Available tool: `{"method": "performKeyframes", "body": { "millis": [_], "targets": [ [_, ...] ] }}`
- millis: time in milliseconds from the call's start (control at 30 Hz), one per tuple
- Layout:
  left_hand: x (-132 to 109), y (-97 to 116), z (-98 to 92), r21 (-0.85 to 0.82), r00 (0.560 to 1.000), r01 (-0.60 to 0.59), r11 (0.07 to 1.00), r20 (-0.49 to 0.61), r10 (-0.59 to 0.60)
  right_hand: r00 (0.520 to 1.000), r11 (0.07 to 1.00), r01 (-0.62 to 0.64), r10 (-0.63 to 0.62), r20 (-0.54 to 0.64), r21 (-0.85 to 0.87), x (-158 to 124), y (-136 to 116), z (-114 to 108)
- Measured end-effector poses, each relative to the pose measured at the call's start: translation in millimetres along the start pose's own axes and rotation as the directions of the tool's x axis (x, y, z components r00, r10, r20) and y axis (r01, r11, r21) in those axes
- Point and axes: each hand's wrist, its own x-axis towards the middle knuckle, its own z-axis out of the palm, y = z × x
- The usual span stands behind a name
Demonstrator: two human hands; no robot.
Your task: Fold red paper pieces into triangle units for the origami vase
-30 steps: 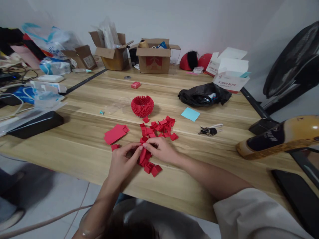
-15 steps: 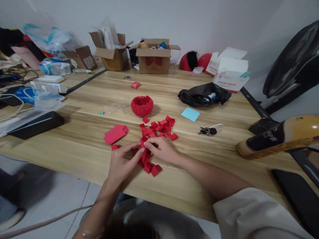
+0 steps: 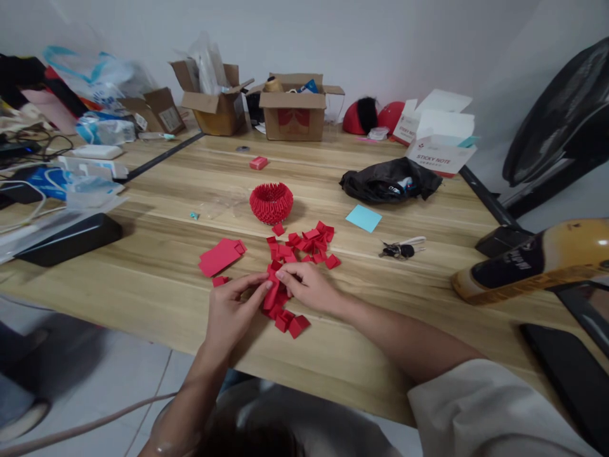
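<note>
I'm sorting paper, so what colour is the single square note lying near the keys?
Light blue; the note shows best in the head view.

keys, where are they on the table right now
In the head view the keys lie on the wooden table to the right of the loose red paper pieces, just below the blue sticky note and away from both hands.

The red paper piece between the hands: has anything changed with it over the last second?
Barely. Both hands, left hand and right hand, keep pinching the same red paper piece at the table edge; the fingers only shifted slightly as they press its fold. The pile of folded pieces, the red paper bowl and the flat sheets stayed put.
</note>
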Motion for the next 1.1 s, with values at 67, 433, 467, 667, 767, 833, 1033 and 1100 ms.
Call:
{"method": "performKeyframes", "body": {
  "millis": [67,433,467,667,767,833,1033,1100],
  "targets": [
    [0.1,1.4,-0.2,0.0,1.0,-0.001,1.0,-0.003,0.001,1.0,1.0,-0.001,0.001,0.001,0.001,-0.1,0.0,-0.1],
    [0.9,-0.3,-0.2,0.022,0.998,-0.06,0.998,0.001,0.06,1.0,1.0,-0.001,0.001,-0.008,0.022,-0.1,0.3,0.6],
    [0.8,-0.1,-0.1,0.017,0.998,-0.067,0.998,0.007,0.067,1.0,1.0,-0.004,0.004,-0.012,0.027,-0.1,0.3,0.7],
    [0.6,-0.5,0.2,0.006,0.996,-0.087,0.996,-0.002,0.087,1.0,0.999,-0.007,0.008,-0.018,0.045,-0.3,1.0,0.8],
    [0.6,-2.1,0.2,0.01,0.996,-0.084,0.996,-0.008,0.084,1.0,0.999,0.001,0.0,-0.017,0.051,-0.2,1.9,1.2],
    [0.6,-2.9,-0.1,0.015,0.997,-0.079,0.997,-0.007,0.079,1.0,0.998,0.006,-0.005,-0.015,0.065,0.0,2.6,1.7],
    [0.6,-1.4,-1.1,0.018,0.997,-0.075,0.997,0.013,0.075,1.0,0.995,-0.013,0.015,-0.017,0.101,0.4,4.0,2.8],
    [0.7,-0.5,-1.5,0.018,0.997,-0.079,0.997,0.022,0.078,1.0,0.993,-0.023,0.025,-0.019,0.116,0.6,4.0,2.8]
  ]
}}
